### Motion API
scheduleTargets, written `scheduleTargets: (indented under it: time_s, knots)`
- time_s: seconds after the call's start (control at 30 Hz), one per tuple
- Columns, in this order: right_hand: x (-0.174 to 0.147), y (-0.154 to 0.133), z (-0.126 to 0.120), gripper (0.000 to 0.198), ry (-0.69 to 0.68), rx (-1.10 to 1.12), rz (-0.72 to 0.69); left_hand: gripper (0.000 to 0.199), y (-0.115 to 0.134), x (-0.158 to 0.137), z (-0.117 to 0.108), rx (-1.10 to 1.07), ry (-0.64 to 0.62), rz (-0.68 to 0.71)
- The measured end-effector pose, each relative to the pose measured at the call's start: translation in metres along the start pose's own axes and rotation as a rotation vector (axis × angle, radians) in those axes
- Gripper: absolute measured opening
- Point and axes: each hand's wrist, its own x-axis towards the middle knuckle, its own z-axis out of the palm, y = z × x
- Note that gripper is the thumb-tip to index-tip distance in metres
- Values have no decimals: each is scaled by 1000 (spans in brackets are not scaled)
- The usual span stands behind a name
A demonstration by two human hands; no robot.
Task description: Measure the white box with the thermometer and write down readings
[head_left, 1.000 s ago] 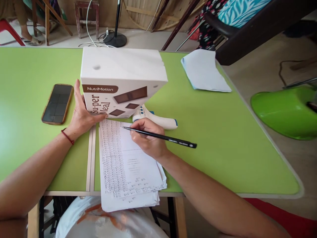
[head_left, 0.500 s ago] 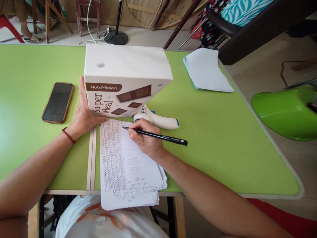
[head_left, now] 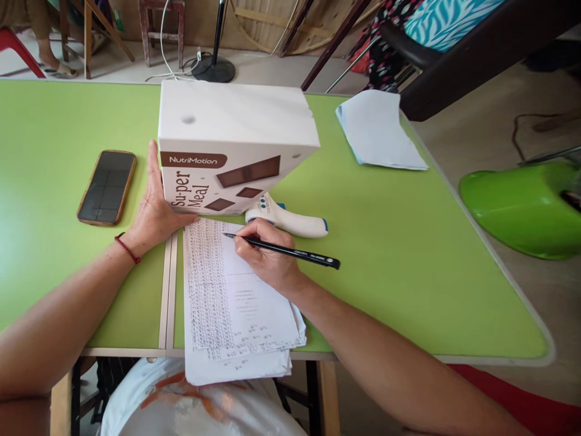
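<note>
My right hand (head_left: 267, 254) is closed around a black pen (head_left: 295, 251), its tip on the top sheet of a stack of paper (head_left: 263, 315). Small handwritten characters fill columns down the sheet's left part; faint printed lines show in the middle. My left hand (head_left: 157, 209) lies open against the left side of a white NutriMotion box (head_left: 240, 115), fingers stretched along it and thumb by the paper's top edge. The box stands upright just beyond the paper. Partly behind it, above my right hand, lies a white and blue handheld thermometer (head_left: 299, 224).
A phone (head_left: 107, 188) in a brown case lies left of the box on the green table (head_left: 399, 260). Folded white papers (head_left: 381, 130) rest at the far right corner. Beyond the right edge is a green chair (head_left: 517, 209). Behind the table stand a fan base (head_left: 213, 69) and a stool (head_left: 161, 30).
The box has shifted slightly to the right, with my left hand still against it. The pen's rear end has tilted a little, while its tip stays at about the same spot.
</note>
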Motion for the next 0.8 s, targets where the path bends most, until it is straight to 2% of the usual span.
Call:
scheduleTargets:
  time_s: [0.27, 0.8]
  knots:
    - [0, -1, -1, 13, 30, -21, 36, 120, -7, -1, 2, -16, 30, 66]
    - [0, -1, -1, 12, 21, -1, 30, 124, -8, 0, 0, -18, 32, 69]
